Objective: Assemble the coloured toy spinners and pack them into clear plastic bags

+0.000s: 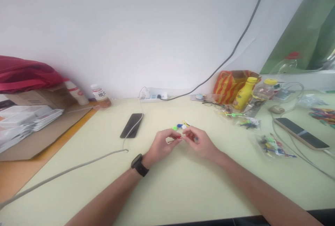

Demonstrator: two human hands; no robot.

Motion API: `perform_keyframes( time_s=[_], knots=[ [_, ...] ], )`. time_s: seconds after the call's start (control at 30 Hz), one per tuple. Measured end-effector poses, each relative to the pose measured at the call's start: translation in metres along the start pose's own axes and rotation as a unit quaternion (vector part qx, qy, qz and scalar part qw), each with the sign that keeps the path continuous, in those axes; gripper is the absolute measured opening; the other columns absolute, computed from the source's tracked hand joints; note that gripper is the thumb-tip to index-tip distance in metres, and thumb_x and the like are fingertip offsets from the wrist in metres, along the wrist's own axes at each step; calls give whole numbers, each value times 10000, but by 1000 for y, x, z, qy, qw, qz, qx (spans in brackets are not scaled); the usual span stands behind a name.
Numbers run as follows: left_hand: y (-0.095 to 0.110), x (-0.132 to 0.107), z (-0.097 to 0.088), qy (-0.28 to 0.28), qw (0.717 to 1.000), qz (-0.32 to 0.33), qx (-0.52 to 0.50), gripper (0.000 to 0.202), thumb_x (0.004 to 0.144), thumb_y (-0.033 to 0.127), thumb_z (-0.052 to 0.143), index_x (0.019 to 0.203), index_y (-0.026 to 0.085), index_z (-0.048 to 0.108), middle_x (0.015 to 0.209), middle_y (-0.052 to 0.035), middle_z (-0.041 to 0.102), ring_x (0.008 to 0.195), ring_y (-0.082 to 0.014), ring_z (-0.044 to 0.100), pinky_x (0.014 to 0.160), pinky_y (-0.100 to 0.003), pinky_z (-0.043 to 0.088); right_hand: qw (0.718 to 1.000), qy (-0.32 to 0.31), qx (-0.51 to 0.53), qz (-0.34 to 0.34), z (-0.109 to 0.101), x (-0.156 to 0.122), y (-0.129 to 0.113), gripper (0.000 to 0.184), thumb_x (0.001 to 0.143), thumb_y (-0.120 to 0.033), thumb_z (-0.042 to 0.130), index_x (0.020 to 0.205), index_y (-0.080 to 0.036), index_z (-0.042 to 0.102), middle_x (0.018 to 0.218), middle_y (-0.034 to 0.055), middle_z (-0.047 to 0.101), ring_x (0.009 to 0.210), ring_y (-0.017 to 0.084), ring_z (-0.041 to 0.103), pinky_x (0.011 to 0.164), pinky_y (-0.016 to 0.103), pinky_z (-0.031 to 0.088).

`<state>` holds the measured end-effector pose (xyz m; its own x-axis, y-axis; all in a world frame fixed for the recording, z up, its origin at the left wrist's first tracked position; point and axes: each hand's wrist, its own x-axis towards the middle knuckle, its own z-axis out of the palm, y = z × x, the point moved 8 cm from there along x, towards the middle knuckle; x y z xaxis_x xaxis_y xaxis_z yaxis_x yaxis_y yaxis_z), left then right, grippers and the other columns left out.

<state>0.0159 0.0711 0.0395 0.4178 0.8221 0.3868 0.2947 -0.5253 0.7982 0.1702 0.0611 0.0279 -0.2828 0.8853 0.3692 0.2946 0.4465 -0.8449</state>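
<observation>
Over the middle of the pale table (167, 184), my left hand (162, 143) and my right hand (200, 143) meet fingertip to fingertip. My left thumb and forefinger pinch a small red piece (179, 137), mostly hidden by the fingers. My right fingers are closed right beside it; what they grip, if anything, is too small to make out. Just behind the hands lie small coloured plastic pieces: a green one (174, 128), a blue one (179, 126) and a white one (184, 127). A black watch (140, 165) is on my left wrist.
A black phone (132, 125) with a cable across it lies left of the hands. Bags of coloured pieces (273, 145) lie to the right, near another phone (302, 133). A yellow bottle (244, 93), a striped bag (226, 84) and a power strip (154, 95) stand along the back.
</observation>
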Motion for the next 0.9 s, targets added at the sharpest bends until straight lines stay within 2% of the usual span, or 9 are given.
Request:
perform_keyframes(
  time_s=[0.13,0.27,0.33,0.4,0.5,0.63,0.73,0.83,0.9],
  knots=[
    [3,1,1,-8,999,-10,-32,184,909,384,700,930,206,744,896,-73,756,819,-212,704,749,-339,573,998,5,56,24,-2,3,4,189,941,-382,638,1031,-215,636,912,36,662,802,177,613,714,307,509],
    [3,1,8,-60,981,-62,-171,226,905,414,705,953,196,737,1094,-115,754,970,-244,719,871,-391,587,991,-5,125,36,-3,6,9,259,930,-436,664,1061,-215,631,968,44,670,857,185,641,764,321,526],
    [0,1,10,-78,969,-90,-218,237,898,424,717,954,194,737,1108,-120,754,1013,-257,715,904,-407,579,989,-5,140,40,-5,7,11,275,928,-455,664,1069,-220,635,968,44,660,864,189,645,739,314,531],
    [-3,2,9,-80,963,-107,-234,246,879,422,742,957,189,736,1043,-113,759,985,-252,714,900,-409,576,992,4,124,36,-9,8,11,275,934,-459,652,1079,-226,647,1011,58,651,888,197,645,728,314,537],
    [-9,4,5,-58,959,-118,-251,276,863,422,763,999,184,729,1037,-108,743,938,-236,705,863,-395,581,998,46,37,-2,-18,8,5,259,949,-440,626,1094,-232,684,1107,88,618,911,203,631,751,326,537],
    [-14,7,1,-44,954,-127,-270,286,862,390,778,1032,166,729,1016,-106,736,914,-221,695,854,-382,575,998,36,-42,-38,-19,6,-1,268,990,-415,557,1131,-241,704,892,52,611,749,179,565,654,303,481],
    [-15,8,-2,-49,950,-122,-282,274,848,350,801,1030,153,746,1022,-110,745,950,-221,690,868,-360,559,999,6,-20,-30,-15,4,1,331,1018,-410,500,1275,-255,640,811,15,584,672,158,513,617,287,444],
    [-17,7,-3,-50,949,-121,-286,273,846,328,806,1052,155,757,1053,-111,751,974,-223,692,903,-361,548,1000,-17,-5,-18,-9,1,2,515,1008,-424,523,1501,-299,442,852,-4,557,647,140,478,597,271,420],
    [-18,7,-3,-51,950,-122,-283,270,845,320,808,1054,156,761,1056,-109,754,977,-221,694,915,-358,543,1000,-21,9,-5,-8,0,3,573,980,-453,574,1510,-305,416,876,-11,550,629,130,456,583,263,403]
  ],
)
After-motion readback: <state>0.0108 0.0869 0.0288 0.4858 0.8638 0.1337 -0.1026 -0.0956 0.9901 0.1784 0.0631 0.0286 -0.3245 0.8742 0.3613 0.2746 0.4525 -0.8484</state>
